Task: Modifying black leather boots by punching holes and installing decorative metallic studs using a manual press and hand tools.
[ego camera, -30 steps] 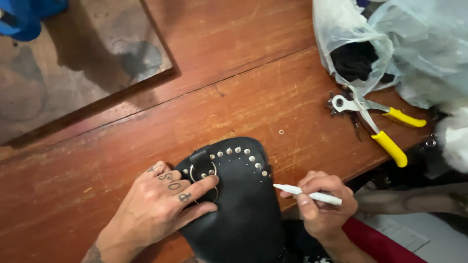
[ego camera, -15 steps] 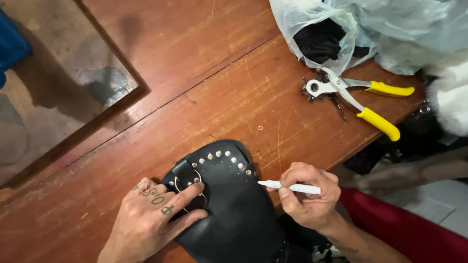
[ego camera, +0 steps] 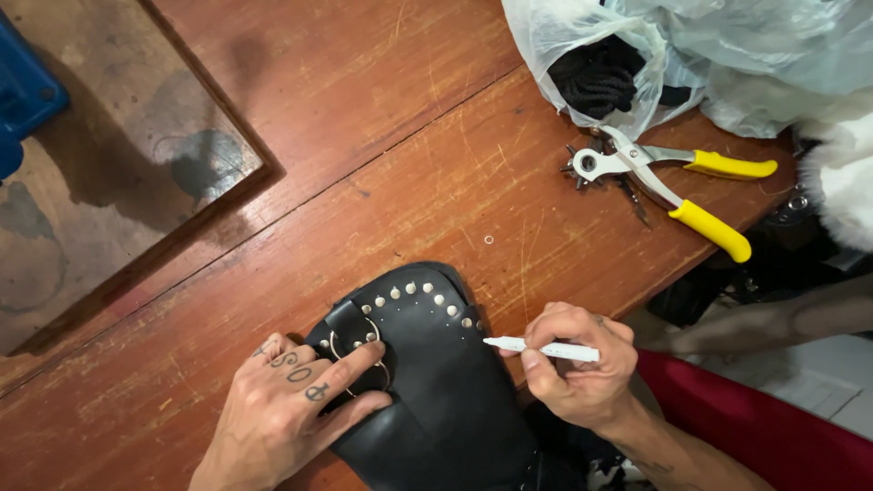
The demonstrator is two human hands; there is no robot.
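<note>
Marking step: left hand [ego camera: 291,409] presses flat on the studded black leather piece [ego camera: 436,382]; at three o'clock, right hand [ego camera: 577,368] pinches a white pen [ego camera: 541,347], which must touch the leather.

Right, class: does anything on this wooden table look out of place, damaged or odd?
One stray small metal ring lies alone on the scratched wooden table, apart from the studded black leather piece and the yellow-handled revolving punch pliers. Otherwise nothing stands out.
</note>
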